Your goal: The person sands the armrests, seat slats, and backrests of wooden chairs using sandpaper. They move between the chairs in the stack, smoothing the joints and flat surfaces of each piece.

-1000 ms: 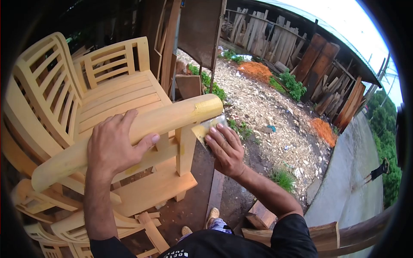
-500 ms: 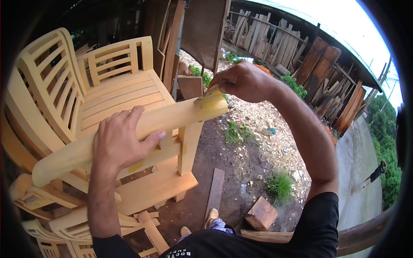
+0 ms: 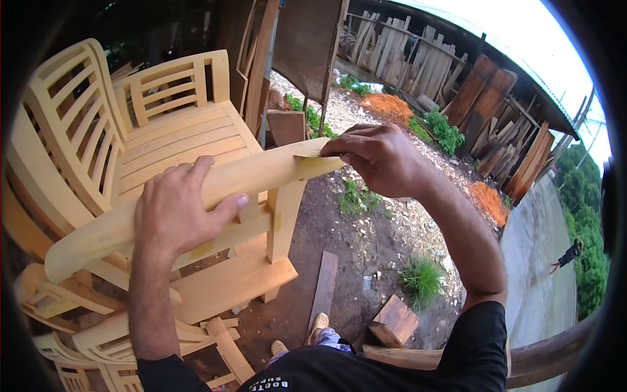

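A pale wooden bench has a broad, rounded armrest running across the middle of the head view. My left hand grips this armrest from above, fingers over its far side and thumb along the near side. At the armrest's outer end, my right hand pinches a thin, flat scraper whose edge lies against the wood. The fingers hide part of the scraper. Slatted backrest and seat boards spread beyond my left hand.
More pale furniture stands low at the left. A dark plank and a wood block lie near my feet. Boards lean along the far shed. Orange sawdust heaps lie outside. A person is on the road at right.
My right hand has moved down and slightly right, bringing the scraper along the armrest's end. Yellow showing there earlier is now less visible. My left hand stays on the armrest.
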Action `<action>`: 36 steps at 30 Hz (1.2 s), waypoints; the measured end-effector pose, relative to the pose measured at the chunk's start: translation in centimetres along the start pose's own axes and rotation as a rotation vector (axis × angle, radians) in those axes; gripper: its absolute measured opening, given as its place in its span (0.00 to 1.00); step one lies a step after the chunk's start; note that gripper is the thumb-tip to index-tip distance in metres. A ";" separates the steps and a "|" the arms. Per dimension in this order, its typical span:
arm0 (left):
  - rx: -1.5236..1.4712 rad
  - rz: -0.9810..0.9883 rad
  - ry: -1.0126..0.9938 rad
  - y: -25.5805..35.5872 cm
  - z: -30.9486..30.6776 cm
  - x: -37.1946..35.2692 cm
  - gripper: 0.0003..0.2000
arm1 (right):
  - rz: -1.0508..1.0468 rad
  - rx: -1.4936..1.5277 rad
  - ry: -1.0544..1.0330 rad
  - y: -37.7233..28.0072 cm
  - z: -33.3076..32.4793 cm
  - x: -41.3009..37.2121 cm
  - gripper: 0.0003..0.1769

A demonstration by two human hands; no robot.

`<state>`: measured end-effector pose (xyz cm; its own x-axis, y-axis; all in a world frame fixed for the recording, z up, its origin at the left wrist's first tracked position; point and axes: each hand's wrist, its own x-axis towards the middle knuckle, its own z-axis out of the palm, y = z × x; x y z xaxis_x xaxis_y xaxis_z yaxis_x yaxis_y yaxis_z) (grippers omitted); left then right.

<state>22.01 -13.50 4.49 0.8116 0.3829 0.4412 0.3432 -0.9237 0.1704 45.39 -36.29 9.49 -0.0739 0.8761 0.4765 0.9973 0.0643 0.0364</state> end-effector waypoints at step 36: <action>0.022 0.022 0.004 -0.1 0.0 -0.1 0.35 | 0.122 -0.276 0.584 -1.7 9.6 -10.5 0.19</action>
<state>21.93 -13.48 4.44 0.8174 0.3622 0.4480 0.3353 -0.9315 0.1413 44.53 -40.99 -3.99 -0.0266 0.4612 0.8869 0.9672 -0.2122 0.1393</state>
